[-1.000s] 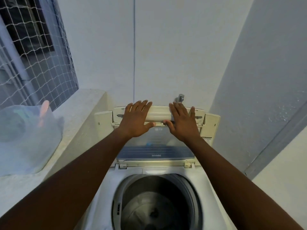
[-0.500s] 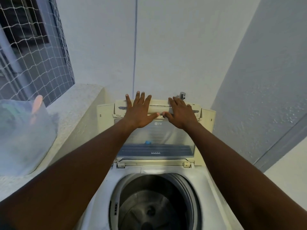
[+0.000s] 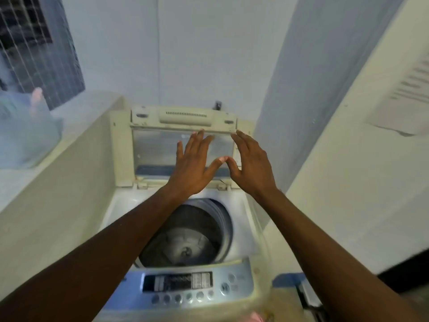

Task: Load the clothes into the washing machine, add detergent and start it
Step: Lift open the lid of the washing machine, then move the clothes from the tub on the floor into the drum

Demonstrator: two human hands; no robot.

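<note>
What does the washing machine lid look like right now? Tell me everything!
The lid is swung up and stands nearly upright at the back of the washing machine, against the wall. It folds in two parts: a cream plastic top strip with a ribbed grip, and a see-through window below in a yellowed frame. Hinges hold it at the bottom. The left hand and right hand are spread open in front of it; whether the fingertips touch it is unclear. The drum below looks empty.

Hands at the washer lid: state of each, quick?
Left hand: open, fingers spread, holding nothing.
Right hand: open, holding nothing.
</note>
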